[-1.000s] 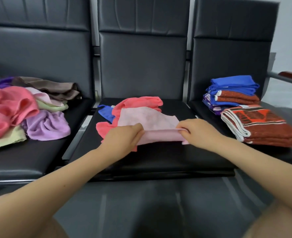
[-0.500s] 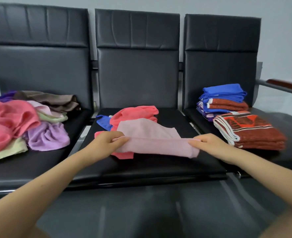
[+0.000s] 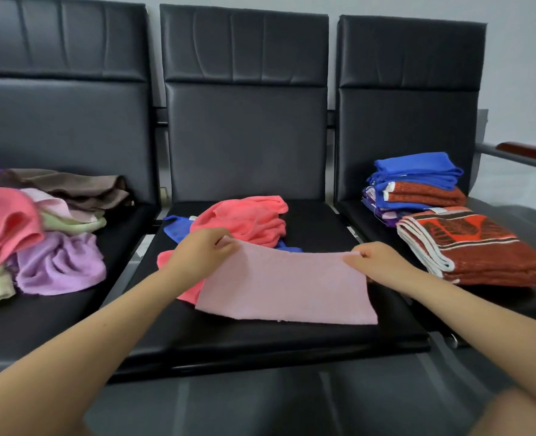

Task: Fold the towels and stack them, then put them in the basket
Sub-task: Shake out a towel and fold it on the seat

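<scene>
A light pink towel (image 3: 287, 286) hangs spread over the middle seat (image 3: 291, 336). My left hand (image 3: 202, 253) pinches its upper left corner and my right hand (image 3: 378, 261) pinches its upper right corner, with its lower edge resting on the seat. Behind it lie a crumpled coral towel (image 3: 244, 220) and a blue towel (image 3: 175, 228). Folded towels stand stacked on the right seat: a blue and rust stack (image 3: 414, 184) and a red patterned folded towel (image 3: 474, 247) in front. No basket is in view.
On the left seat lies a heap of unfolded towels (image 3: 36, 234): coral, lilac, pale green, pink and brown. Three black padded chair backs (image 3: 247, 130) rise behind the seats. A wooden armrest (image 3: 528, 151) juts out at the far right.
Both hands have lifted the pink towel's far edge up and moved apart, so the towel now hangs open as a flat sheet instead of lying bunched. The camera view has tilted up a little.
</scene>
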`<state>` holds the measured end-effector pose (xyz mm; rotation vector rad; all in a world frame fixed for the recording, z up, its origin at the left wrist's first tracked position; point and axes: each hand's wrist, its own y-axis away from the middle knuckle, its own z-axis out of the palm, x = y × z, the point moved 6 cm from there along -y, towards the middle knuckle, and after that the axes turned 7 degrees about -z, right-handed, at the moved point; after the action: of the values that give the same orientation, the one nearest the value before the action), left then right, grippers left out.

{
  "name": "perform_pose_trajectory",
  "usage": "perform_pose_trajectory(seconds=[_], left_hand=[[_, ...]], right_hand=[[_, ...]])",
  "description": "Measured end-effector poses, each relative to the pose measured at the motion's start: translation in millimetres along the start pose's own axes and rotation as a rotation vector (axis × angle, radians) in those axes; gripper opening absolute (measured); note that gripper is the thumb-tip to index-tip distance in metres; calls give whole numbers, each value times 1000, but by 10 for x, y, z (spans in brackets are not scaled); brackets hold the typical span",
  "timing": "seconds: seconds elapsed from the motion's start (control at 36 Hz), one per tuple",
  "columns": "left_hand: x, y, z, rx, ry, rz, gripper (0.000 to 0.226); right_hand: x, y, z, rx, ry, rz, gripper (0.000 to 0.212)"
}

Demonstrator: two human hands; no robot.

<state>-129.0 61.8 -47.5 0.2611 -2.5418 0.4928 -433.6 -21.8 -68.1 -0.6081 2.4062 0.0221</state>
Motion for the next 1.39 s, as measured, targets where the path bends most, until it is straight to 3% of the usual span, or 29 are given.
perform_pose_trajectory(seconds=[0.14, 0.31, 0.42, 0.58, 0.72, 0.81, 0.89, 1.0, 1.17, 1.25, 1.33, 1.39], left_hand=[[-56, -246, 171, 43, -80, -2, 17], [-135, -336, 383, -55, -211, 26, 21], [-179, -375, 360, -86, -157, 11, 23], [-224, -288, 83, 24, -44, -51, 15], [-301, -146, 32, -167, -124, -228, 27], [-280, 25, 136, -297, -224, -252, 38], [-268, 141, 222, -317, -227, -249, 27], [-350, 143, 175, -275, 88, -378, 4], [-422, 198, 110, -272, 436, -514, 11], [-487, 203, 67, -250, 469, -547, 14], [-592, 214, 29, -220, 506, -583, 12], [-630, 227, 8, -213, 491, -581, 14]], right_hand=[[138, -186, 89, -10, 199, 76, 35], [160, -258, 161, -52, 264, 106, 16], [222, -279, 174, -34, 238, 145, 32], [123, -141, 86, 22, 219, 189, 54], [109, 39, 94, -105, 285, 296, 60], [82, 134, 181, -156, 126, 309, 39], [16, 177, 218, -97, -101, 326, 21], [-73, 189, 206, 70, -528, 449, 34], [-506, 32, 337, 174, -907, 464, 21], [-824, -108, 517, 153, -966, 405, 9], [-1116, -234, 774, 64, -917, 370, 32], [-1279, -285, 947, -12, -831, 339, 30]])
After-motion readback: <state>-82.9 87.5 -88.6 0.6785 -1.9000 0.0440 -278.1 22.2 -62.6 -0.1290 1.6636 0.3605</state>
